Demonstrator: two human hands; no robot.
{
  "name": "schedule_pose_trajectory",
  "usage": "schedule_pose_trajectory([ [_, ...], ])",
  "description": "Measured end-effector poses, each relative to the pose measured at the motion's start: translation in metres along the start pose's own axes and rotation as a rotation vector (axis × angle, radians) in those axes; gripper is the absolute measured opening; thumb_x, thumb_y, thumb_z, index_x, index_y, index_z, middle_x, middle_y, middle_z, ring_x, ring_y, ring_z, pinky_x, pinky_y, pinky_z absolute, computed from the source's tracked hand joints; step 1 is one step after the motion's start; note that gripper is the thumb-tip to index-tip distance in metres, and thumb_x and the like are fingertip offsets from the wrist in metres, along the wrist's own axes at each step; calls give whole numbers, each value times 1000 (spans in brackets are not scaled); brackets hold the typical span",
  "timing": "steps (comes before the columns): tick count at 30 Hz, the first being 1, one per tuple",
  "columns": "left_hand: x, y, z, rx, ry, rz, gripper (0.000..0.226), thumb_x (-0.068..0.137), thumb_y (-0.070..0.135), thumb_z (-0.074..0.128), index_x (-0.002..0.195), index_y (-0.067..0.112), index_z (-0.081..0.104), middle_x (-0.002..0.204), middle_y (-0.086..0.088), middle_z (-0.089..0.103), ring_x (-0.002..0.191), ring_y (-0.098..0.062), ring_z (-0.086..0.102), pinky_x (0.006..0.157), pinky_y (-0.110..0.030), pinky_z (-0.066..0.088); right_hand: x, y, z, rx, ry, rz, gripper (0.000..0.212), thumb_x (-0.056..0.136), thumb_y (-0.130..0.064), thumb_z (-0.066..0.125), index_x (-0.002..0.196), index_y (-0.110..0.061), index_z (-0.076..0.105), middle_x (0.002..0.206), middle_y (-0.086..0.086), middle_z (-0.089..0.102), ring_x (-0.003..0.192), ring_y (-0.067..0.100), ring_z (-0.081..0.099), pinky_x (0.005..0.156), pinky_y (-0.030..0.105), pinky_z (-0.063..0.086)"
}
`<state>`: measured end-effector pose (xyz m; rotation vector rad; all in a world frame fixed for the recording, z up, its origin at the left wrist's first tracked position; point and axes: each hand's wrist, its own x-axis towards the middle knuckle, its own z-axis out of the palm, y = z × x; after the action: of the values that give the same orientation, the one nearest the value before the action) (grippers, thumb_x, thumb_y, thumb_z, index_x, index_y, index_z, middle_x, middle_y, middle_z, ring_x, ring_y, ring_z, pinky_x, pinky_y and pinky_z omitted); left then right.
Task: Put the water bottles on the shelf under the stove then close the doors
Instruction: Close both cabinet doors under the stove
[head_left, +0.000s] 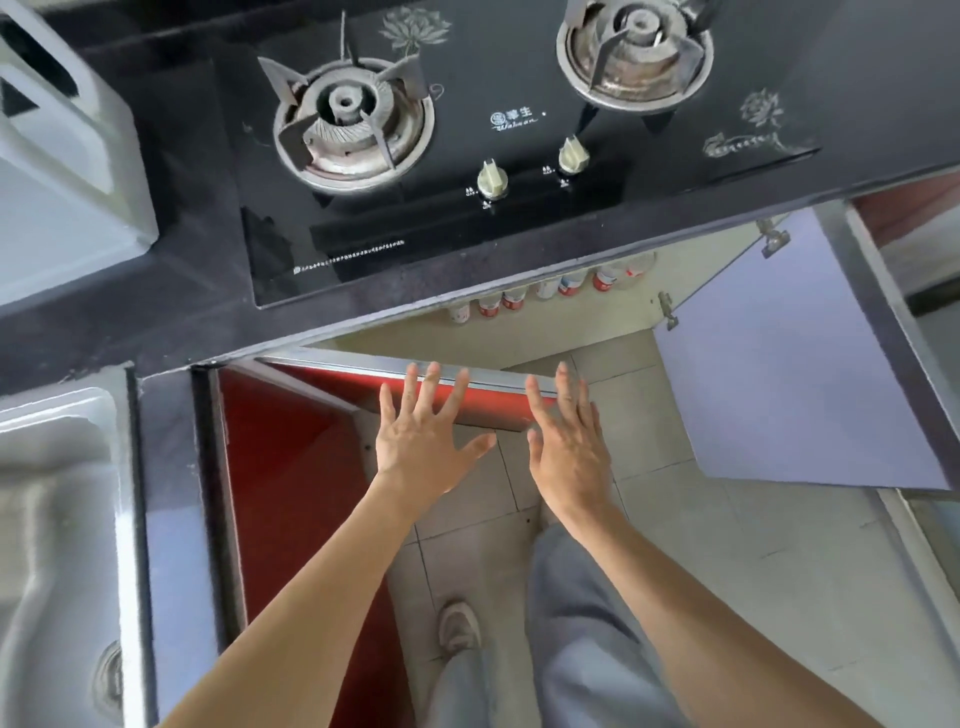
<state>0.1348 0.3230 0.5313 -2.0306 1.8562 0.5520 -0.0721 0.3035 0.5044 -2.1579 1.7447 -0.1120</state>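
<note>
Bottles (604, 278): we see them in a row on the shelf under the stove (467, 130), part hidden by the counter edge.
Left door (493, 402): red, ajar across the opening.
Our left hand (421, 436): fingers spread, tips on that door's top rim, holding nothing.
Our right hand (566, 447): spread too, at its free corner.
Right door (805, 374): wide open.
Sink (57, 493): far left.

Home kitchen. Gas stove (467, 130) w/ 2 burners (353, 119) & knobs (492, 179) set in a dark counter (156, 322). Steel sink (57, 467) left of the stove. Cupboard (691, 260) w/ red door (291, 467) under the stove, bottles (566, 286) inside. Tiled floor (753, 561) below.
</note>
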Motion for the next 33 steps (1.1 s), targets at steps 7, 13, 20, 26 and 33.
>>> schedule_pose_trajectory([
  [7,37,20,-24,-81,2,-130,102,94,94,17,173,39,-16,184,-6,-10,169,-33,-18,135,-64,-2,65,19,-28,-57,-86,-153,79,106,-22,62,172,-34,19,181,8,2,166,37,9,129,51,33],
  [13,40,29,-32,-44,-43,-197,110,90,98,24,172,40,-20,183,-5,-18,168,-33,-22,134,-66,-3,74,29,-35,-126,-118,-246,91,104,-24,65,173,-33,7,181,10,-8,167,38,-1,133,52,22],
  [20,-1,56,-59,-185,54,-302,96,100,89,26,176,37,-5,185,-5,-10,170,-35,-9,135,-64,1,60,27,-65,-157,-254,-243,92,104,-47,63,173,-33,4,179,16,-11,166,40,-6,135,51,13],
  [26,-94,95,-76,-181,275,-333,90,99,85,42,174,41,20,185,-3,0,170,-38,6,135,-65,10,19,33,-130,-122,-128,-430,83,102,-34,70,170,-15,27,178,21,13,165,41,13,134,50,19],
  [33,-205,179,-98,-196,493,-326,76,82,67,80,140,18,74,149,-16,62,137,-36,60,122,-59,43,-72,73,-227,-56,-41,-599,62,95,-23,80,150,-5,57,159,21,49,147,40,48,121,50,46],
])
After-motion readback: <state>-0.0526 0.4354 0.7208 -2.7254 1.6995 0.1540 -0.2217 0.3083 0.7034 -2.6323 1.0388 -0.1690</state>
